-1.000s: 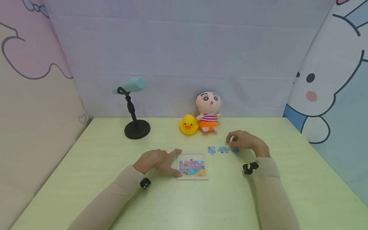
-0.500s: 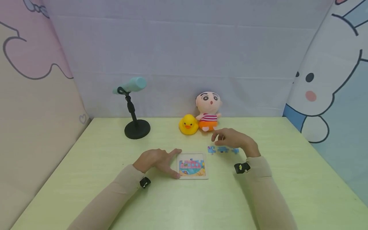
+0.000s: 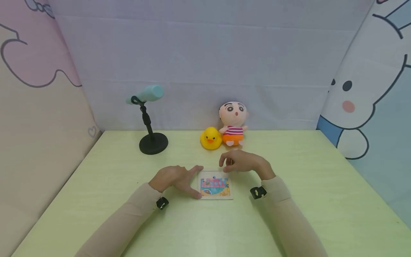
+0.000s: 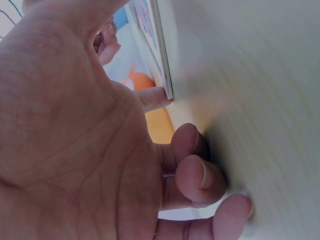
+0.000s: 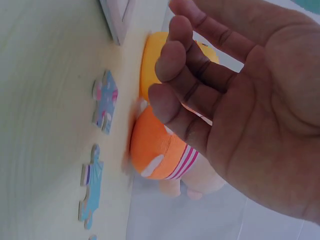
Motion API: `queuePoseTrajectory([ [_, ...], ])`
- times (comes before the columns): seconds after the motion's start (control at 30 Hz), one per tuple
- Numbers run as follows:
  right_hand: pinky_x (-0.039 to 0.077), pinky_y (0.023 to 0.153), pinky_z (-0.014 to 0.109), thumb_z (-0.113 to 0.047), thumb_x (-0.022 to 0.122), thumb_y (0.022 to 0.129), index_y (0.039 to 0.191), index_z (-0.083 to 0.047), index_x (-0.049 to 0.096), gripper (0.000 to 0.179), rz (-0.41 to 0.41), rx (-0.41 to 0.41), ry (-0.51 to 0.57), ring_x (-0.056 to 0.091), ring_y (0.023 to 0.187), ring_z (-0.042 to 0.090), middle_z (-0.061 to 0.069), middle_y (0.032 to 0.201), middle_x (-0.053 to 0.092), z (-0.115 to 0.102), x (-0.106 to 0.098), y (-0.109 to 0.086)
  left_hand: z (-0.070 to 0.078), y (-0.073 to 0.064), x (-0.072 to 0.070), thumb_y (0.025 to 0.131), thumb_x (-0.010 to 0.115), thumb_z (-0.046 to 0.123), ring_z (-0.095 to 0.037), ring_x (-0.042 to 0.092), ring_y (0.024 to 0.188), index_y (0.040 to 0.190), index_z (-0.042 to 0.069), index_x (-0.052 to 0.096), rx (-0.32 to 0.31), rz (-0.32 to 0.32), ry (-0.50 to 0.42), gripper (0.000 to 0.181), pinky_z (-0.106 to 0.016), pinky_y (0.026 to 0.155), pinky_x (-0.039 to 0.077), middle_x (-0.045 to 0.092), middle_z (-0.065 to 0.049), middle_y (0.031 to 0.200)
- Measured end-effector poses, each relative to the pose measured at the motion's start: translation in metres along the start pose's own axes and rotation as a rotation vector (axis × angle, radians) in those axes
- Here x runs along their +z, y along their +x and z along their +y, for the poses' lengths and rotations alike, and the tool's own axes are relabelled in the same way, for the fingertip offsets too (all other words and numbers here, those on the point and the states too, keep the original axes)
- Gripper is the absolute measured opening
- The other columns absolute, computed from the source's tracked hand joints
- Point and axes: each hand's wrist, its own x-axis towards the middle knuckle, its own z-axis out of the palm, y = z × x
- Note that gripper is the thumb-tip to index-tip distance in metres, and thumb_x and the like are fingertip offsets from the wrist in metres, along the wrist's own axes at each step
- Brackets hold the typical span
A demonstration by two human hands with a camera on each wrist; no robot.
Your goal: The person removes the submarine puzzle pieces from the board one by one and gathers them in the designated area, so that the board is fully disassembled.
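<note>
Here, my left hand (image 3: 176, 179) spreads thumb and index finger wide along the left side of a partly filled jigsaw tray (image 3: 208, 174) flat on the counter (image 3: 192, 228), touching its corners. My right hand (image 3: 245, 161) hovers by the tray's far right corner, fingers loosely curved, gripping nothing visible. Blue jigsaw pieces (image 5: 94, 192) lie nearby, before a rubber duck (image 3: 211, 139) and plush doll (image 3: 233, 121).

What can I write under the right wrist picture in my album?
A right hand, fingers loosely bent, near blue puzzle pieces, with a yellow duck and a plush doll behind.
</note>
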Motion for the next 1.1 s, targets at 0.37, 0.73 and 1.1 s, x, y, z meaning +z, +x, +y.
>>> queuePoseTrajectory([
  [0.37, 0.045, 0.071, 0.027, -0.012, 0.069, 0.095, 0.109, -0.013, 0.066, 0.015, -0.115, -0.025, -0.036, 0.053, 0.073, 0.013, -0.002, 0.082, 0.061, -0.022, 0.022, 0.015, -0.002, 0.001, 0.001, 0.073, 0.066, 0.08, -0.021, 0.056, 0.083, 0.157, 0.04, 0.018, 0.014, 0.002, 0.018, 0.105, -0.043, 0.073, 0.047, 0.06, -0.004, 0.092],
  [0.73, 0.049, 0.079, 0.031, -0.016, 0.078, 0.088, 0.109, -0.017, 0.06, 0.027, -0.125, 0.036, -0.087, 0.056, 0.082, 0.014, -0.004, 0.088, 0.061, -0.038, 0.04, 0.021, 0.0, -0.002, 0.001, 0.073, 0.066, 0.081, -0.019, 0.052, 0.074, 0.157, 0.04, 0.017, -0.002, 0.006, 0.034, 0.105, -0.038, 0.066, 0.042, 0.053, -0.002, 0.079],
  [1.1, 0.045, 0.074, 0.029, -0.016, 0.082, 0.085, 0.104, -0.014, 0.058, 0.031, -0.084, 0.059, -0.162, 0.052, 0.078, 0.014, -0.002, 0.083, 0.056, -0.048, 0.045, 0.023, 0.0, -0.002, 0.002, 0.072, 0.065, 0.082, -0.019, 0.053, 0.073, 0.156, 0.041, 0.019, -0.01, 0.02, 0.038, 0.105, -0.039, 0.066, 0.043, 0.056, -0.003, 0.08],
])
